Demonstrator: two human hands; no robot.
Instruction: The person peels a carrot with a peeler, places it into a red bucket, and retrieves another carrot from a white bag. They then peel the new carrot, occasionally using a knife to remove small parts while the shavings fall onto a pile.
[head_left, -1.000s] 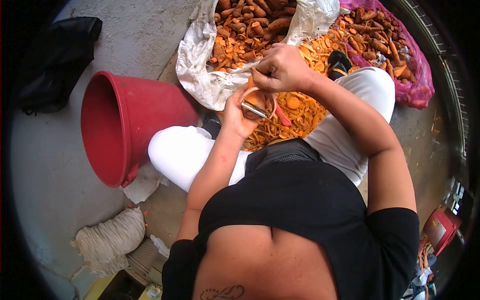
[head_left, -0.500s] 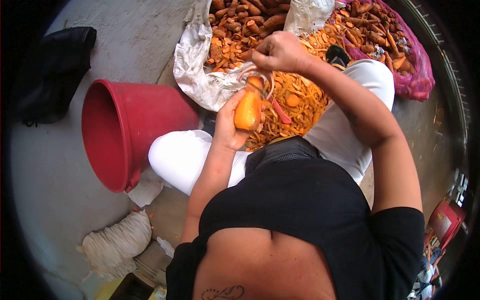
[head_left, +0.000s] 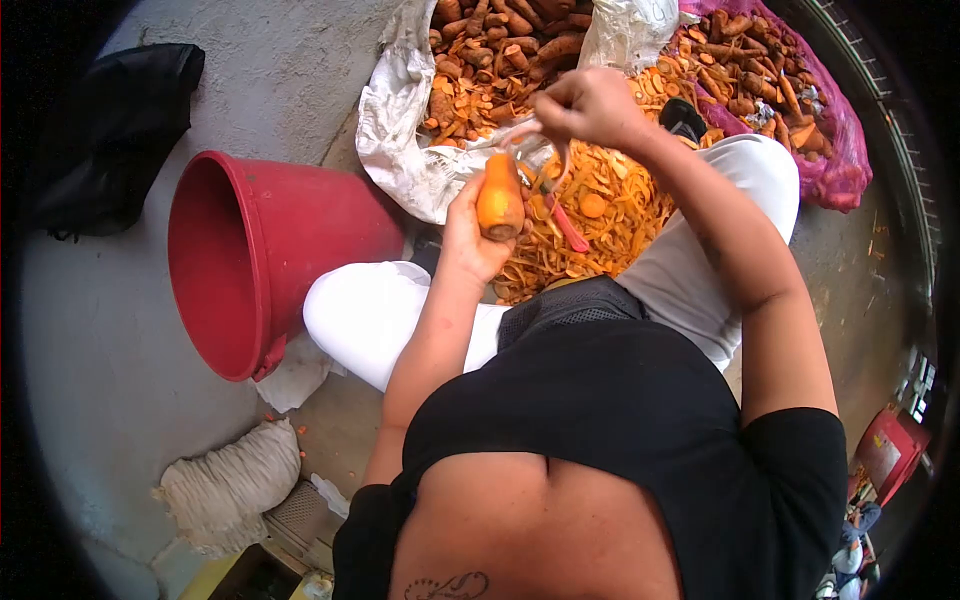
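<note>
Left hand: The left hand (head_left: 473,237) grasped the carrot around its side, below the camera and above the lap.
Carrot: The carrot (head_left: 498,200) stood out from the palm; its flank was bright orange and its near end darker.
Right hand: The right hand (head_left: 597,107) was clenched on one end of the peeler, away from the carrot.
Peeler: The peeler (head_left: 564,163) curved down from the fist, its head near the carrot's side; blur hid whether they touched.
Working step: Judged from this posture, the skin was being pared off. A further stroke called for a steady left hold, the blade laid flat on the flank and the fingertips clear of its path.
Peelings heap: Strips and slices (head_left: 615,215) lay between the white-clad legs, with a red-handled tool (head_left: 570,228) resting among them.
Red bucket: The red bucket (head_left: 330,215) was beside one knee, its mouth facing left and its inner wall exposed.
White sack: The open white sack (head_left: 385,125) contained whole carrots and cut slices.
Pink mesh sack: The pink mesh sack (head_left: 845,165), beyond the other knee, held unpeeled carrots and cut pieces.
</note>
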